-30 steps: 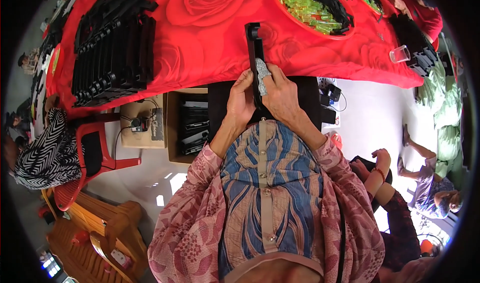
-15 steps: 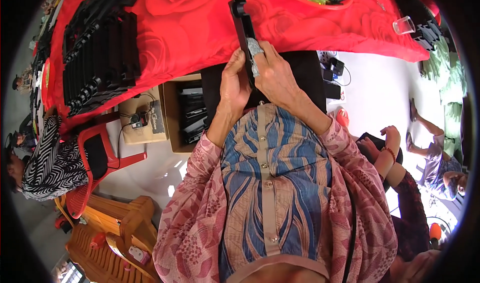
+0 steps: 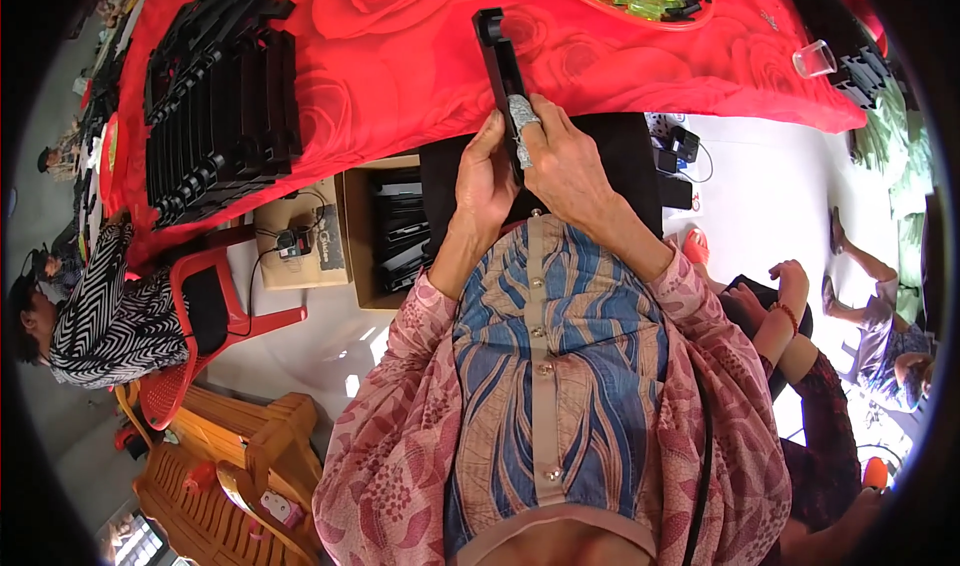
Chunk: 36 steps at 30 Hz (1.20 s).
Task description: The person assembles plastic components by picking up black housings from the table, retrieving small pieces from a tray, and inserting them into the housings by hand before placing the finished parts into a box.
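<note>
A long black plastic bar (image 3: 497,54) with a hooked end points away from me, over the near edge of the red table. My left hand (image 3: 486,178) is closed on its lower part, thumb along the side. Against the bar's right side my right hand (image 3: 570,166) is pressed, fingers bent. Under those fingers a grey, speckled, crumpled cloth-like piece (image 3: 522,126) lies along the bar; whether it is loose or wrapped on a finger I cannot tell. The bar's near end is hidden between my hands.
Black plastic bars (image 3: 225,116) lie stacked at left on the red tablecloth (image 3: 390,56). A tray (image 3: 690,24) of yellow-green pieces and a clear cup (image 3: 814,59) stand farther right. Below are an open carton (image 3: 365,286) and a red chair (image 3: 250,321). People sit on both sides.
The whole view has shifted slightly, so everything sits a little further right and lower. Both hands keep their hold on the bar and the grey piece.
</note>
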### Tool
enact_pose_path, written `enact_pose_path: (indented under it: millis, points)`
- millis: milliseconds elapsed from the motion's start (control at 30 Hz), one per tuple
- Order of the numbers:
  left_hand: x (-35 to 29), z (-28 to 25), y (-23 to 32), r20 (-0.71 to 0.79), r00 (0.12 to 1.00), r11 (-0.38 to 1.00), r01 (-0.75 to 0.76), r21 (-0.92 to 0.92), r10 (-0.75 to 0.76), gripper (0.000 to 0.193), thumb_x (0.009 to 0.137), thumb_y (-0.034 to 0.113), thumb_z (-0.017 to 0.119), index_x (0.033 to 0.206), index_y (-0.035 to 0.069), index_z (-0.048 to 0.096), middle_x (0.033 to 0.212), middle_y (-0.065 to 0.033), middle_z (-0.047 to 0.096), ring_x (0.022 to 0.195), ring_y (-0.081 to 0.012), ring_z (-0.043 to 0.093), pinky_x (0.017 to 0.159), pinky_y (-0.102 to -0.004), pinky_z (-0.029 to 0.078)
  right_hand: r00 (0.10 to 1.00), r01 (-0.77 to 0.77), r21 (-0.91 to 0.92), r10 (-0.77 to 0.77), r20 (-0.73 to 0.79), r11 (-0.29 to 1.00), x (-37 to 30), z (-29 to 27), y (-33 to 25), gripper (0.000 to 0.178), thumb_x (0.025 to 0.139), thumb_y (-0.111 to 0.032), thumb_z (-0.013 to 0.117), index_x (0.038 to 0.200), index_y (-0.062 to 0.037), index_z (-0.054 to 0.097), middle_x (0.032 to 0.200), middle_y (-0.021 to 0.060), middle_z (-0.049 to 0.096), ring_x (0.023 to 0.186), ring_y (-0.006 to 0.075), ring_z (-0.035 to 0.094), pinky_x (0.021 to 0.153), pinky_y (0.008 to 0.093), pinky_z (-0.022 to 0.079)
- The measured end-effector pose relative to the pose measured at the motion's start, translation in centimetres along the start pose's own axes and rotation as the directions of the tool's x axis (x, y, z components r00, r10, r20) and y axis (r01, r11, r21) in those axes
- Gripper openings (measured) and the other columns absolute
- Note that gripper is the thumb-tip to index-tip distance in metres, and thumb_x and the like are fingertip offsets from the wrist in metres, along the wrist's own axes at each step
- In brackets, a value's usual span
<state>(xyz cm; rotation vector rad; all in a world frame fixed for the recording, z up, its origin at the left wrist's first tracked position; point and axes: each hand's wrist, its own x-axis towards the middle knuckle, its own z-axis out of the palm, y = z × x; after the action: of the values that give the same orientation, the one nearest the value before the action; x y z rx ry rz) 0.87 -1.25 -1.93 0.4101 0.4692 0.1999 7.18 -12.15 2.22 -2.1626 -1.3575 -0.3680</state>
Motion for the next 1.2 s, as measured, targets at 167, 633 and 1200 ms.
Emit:
enact_pose_path:
  millis: [167,633,1200]
  points:
    - [0.1,-0.3,-0.2,0.016,1.000,1.000,0.014,-0.014,-0.014,0.027,0.095,0.027,0.053,0.112,0.007,0.059,0.106,-0.0049,0.063,0.099,-0.0175,0.059,0.089,-0.0330,0.047,0.995,-0.055,0.011,0.054,0.083,0.998,-0.3,-0.5,-0.9,0.031,0.068,-0.004,0.062,0.095,0.0114,0.056,0.114,0.0317,0.051,0.096,0.0394,0.059,0.078,0.0390,0.053]
    - [0.4,0.3,0.7,-0.037,0.998,0.998,-0.048,-0.039,0.046,0.022,0.095,0.025,0.053,0.106,0.006,0.060,0.103,-0.0063,0.063,0.097,-0.0188,0.058,0.089,-0.0348,0.046,0.982,-0.179,0.192,0.164,0.088,0.965,1.2,0.2,-0.9,0.034,0.067,-0.004,0.061,0.099,0.0039,0.054,0.119,0.0224,0.050,0.095,0.0380,0.060,0.073,0.0425,0.053]
    - [-1.0,0.7,1.0,0.102,0.977,0.943,-0.209,0.258,0.189,0.026,0.095,0.018,0.054,0.111,0.000,0.063,0.095,-0.0016,0.064,0.087,-0.0102,0.058,0.079,-0.0250,0.047,0.966,-0.188,0.140,0.157,0.207,0.972,0.8,-1.9,-2.2,0.029,0.065,0.006,0.049,0.093,0.0132,0.052,0.122,0.0321,0.047,0.108,0.0485,0.051,0.086,0.0493,0.045]
